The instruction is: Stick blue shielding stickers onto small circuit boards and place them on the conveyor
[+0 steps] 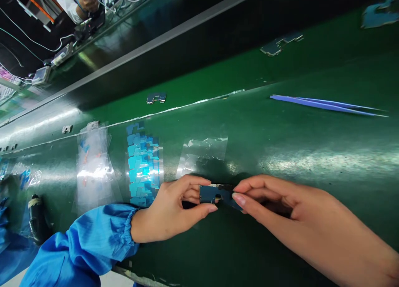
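A small circuit board (208, 194) with a dark blue face is held over the green work surface. My left hand (174, 208) grips its left end between thumb and fingers. With thumb and forefinger, my right hand (274, 204) pinches the right end, where a dark blue flap angles downward; I cannot tell whether this is film or part of the board. Just behind the hands lies a clear plastic sheet (202, 152). Left of it is a sheet of blue film pieces (143, 162), partly overlapped by my left hand and sleeve.
Blue tweezers (318, 104) lie at right. Along the green strip behind sit more boards: one board (156, 97) mid-left, another board (280, 45) farther right and a blue piece (380, 14) in the corner. Clear bags (93, 166) and a dark bottle-like object (36, 220) are left. Across stands a co-worker's hand (88, 0).
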Demonstrator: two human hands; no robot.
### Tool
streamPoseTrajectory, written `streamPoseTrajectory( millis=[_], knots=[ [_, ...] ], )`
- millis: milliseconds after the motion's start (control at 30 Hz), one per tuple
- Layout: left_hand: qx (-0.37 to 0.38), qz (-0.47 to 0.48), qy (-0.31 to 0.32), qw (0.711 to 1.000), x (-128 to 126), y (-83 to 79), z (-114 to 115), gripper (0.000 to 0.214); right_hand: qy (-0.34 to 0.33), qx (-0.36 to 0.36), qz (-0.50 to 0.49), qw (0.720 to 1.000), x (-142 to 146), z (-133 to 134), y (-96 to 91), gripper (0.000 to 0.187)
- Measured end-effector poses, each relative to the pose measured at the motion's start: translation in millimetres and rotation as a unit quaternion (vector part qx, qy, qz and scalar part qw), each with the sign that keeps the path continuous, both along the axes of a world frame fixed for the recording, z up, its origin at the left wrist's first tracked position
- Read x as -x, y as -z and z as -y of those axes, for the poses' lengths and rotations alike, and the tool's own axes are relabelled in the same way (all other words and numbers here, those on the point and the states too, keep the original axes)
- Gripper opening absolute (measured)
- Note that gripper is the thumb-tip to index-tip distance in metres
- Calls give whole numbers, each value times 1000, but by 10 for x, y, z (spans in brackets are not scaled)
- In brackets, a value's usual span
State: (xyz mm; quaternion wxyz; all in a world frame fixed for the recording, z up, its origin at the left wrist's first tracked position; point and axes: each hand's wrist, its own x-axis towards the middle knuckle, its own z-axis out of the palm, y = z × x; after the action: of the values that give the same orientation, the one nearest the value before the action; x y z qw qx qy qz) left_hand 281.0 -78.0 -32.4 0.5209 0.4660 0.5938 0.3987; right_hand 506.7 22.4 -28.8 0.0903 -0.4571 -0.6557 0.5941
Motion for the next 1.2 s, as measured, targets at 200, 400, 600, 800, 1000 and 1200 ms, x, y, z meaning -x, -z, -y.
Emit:
streamPoseTrajectory(
  millis=[200,400,600,800,1000,1200],
  knots=[
    [-2,5,11,1000,10,-1,2,42,-19,-66,-17,997,-46,34,24,19],
    [4,36,30,999,60,-13,-24,48,11,-42,-44,998,-43,51,13,15],
    [20,64,42,997,90,-15,-36,49,25,11,-49,998,-40,5,-18,16],
    [35,62,48,996,88,-41,-52,47,39,27,-46,998,-35,17,-28,14],
    [14,61,50,997,91,-46,-60,46,80,32,-48,995,9,48,-56,15],
    [8,59,47,997,86,-43,-41,44,73,16,-46,996,12,37,-33,14]
  ],
)
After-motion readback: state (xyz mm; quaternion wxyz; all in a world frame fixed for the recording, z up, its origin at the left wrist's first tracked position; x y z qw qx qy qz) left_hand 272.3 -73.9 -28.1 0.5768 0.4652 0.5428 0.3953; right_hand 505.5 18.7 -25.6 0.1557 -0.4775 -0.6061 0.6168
